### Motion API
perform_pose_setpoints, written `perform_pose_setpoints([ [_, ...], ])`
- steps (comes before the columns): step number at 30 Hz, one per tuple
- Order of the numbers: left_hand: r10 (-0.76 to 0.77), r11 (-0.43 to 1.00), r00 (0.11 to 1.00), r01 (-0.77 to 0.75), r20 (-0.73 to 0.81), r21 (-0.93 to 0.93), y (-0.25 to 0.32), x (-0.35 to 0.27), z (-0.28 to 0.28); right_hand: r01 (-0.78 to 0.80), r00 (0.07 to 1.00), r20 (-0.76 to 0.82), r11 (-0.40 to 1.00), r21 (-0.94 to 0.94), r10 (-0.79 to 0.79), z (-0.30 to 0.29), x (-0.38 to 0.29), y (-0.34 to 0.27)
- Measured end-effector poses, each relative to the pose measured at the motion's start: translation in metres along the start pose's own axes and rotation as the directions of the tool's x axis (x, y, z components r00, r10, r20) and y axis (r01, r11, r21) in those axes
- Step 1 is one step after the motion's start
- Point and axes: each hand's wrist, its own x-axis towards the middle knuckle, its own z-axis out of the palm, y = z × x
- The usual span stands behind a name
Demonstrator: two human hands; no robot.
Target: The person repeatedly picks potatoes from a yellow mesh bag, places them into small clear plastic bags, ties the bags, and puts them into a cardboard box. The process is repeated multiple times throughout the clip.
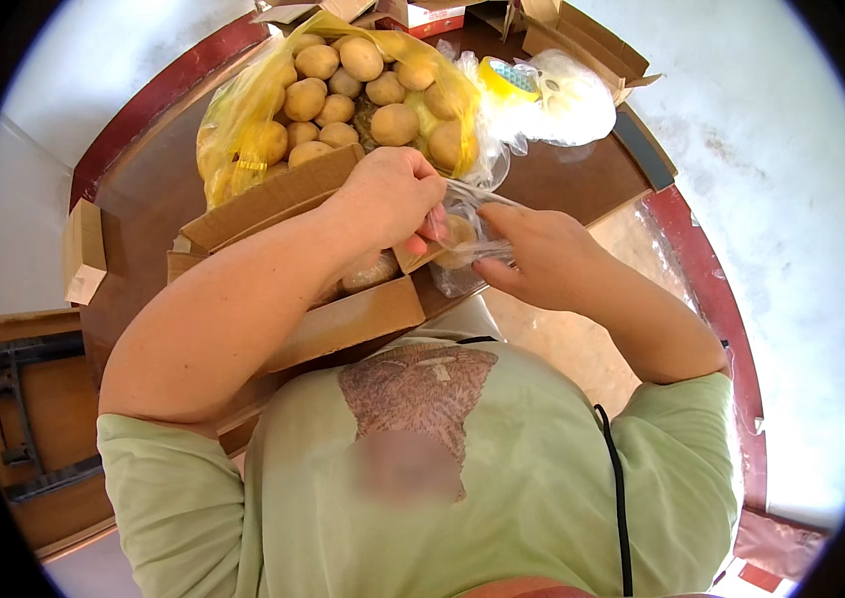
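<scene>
Both of my hands are on a clear plastic bag (456,276) with a round tan fruit (457,243) inside. My left hand (396,198) pinches the bag's upper edge from the left. My right hand (534,250) has thumb and fingers on the bag's right side; whether they close on the film is hard to tell. Below my left forearm stands an open cardboard box (355,321), and a plastic-wrapped round item (370,275) lies in it, partly hidden by my arm. Beyond the box, a yellow plastic bag (224,161) lies open, full of round tan fruits (394,124).
A roll of tape (510,78) rests on clear plastic bags (575,105) at the brown table's (564,176) far right. Open cardboard boxes (579,45) stand along the far edge. A small cardboard box (86,250) is at the left edge.
</scene>
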Motion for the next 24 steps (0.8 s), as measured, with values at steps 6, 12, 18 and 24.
perform_pose_setpoints([
  [6,0.136,0.933,0.990,-0.114,-0.043,0.341,0.004,0.002,-0.008,0.131,0.988,-0.062,0.983,-0.132,-0.140,0.005,-0.010,0.004],
  [12,0.172,0.829,0.985,-0.144,-0.002,0.540,0.017,0.008,-0.017,0.218,0.964,-0.112,0.957,-0.193,-0.242,-0.004,-0.007,0.004],
  [18,0.254,0.588,0.957,-0.268,0.140,0.763,0.038,-0.002,-0.017,0.322,0.933,-0.103,0.929,-0.182,-0.343,-0.021,-0.001,0.012],
  [24,0.365,0.416,0.872,-0.466,0.326,0.781,0.025,0.025,-0.003,0.297,0.952,0.000,0.929,-0.221,-0.305,-0.025,-0.002,-0.003],
])
